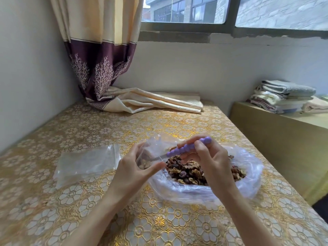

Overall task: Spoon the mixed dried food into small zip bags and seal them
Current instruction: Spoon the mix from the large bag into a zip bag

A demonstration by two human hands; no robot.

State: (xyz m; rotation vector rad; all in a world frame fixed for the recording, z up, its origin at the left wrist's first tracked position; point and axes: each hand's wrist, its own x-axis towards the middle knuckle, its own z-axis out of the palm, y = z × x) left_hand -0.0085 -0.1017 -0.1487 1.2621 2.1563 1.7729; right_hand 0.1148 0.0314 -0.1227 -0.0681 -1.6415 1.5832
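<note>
head view: a person's left hand (136, 167) holds a small zip bag (152, 151) open above the table (88, 201), its fingers curled round the bag's left side and its thumb stretched along the lower edge of the mouth. some pale pieces of food already lie inside the bag. the right hand (211, 157) pinches the purple beaded handle of a spoon (188, 148) between thumb and fingertips, the handle slanting up to the right. the spoon's metal end reaches into the mouth of the bag; the bowl of the spoon is blurred behind the plastic. just below and to the right of both hands, the mix (191, 171) of walnuts and dark dried fruit sits heaped in a big bag (248, 174) of thin clear plastic, its rim rolled down, resting on the table. spare bags (87, 160), flat and clear, lie on the table just left of the left hand. the table wears a gold floral cloth. at its far edge a cream and purple curtain (99, 64) hangs from the window (230, 13) and trails onto the tabletop. folded towels (284, 96) are stacked on a ledge at right, well apart from the work.
</note>
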